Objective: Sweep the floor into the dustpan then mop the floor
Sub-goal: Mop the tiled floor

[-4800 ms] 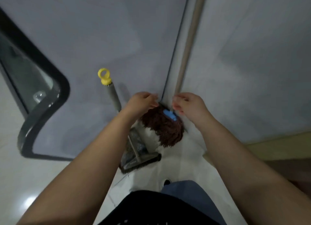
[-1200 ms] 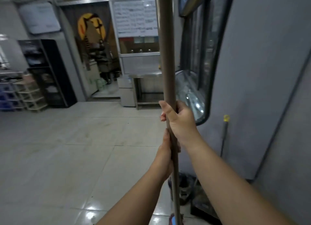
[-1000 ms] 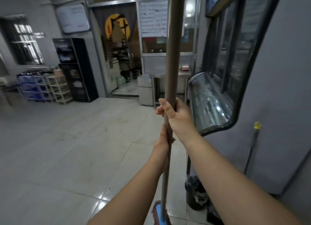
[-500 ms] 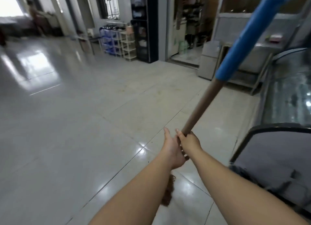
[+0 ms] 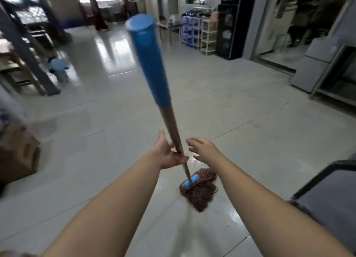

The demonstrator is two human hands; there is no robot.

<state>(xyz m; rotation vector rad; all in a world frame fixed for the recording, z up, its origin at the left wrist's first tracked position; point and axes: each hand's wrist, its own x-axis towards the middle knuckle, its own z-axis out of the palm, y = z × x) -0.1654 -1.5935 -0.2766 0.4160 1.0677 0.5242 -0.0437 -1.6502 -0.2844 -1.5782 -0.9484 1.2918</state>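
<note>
just below the left hand [image 5: 167, 154], brown mop head [image 5: 199, 190] flat on the tiled floor [image 5: 240, 106]; left fingers curled round the mop handle [image 5: 174, 130]. right hand [image 5: 204, 148] beside it, spread, off the handle.

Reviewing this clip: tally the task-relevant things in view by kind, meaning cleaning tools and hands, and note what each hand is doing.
Mops: 1, the mop, its brown head on the tiled floor.
Hands: 2, the left hand gripping the mop's pole, the right hand open beside the pole, not touching.
Brooms: 0 in view.
Dustpans: 0 in view.
Total: 3.
</note>
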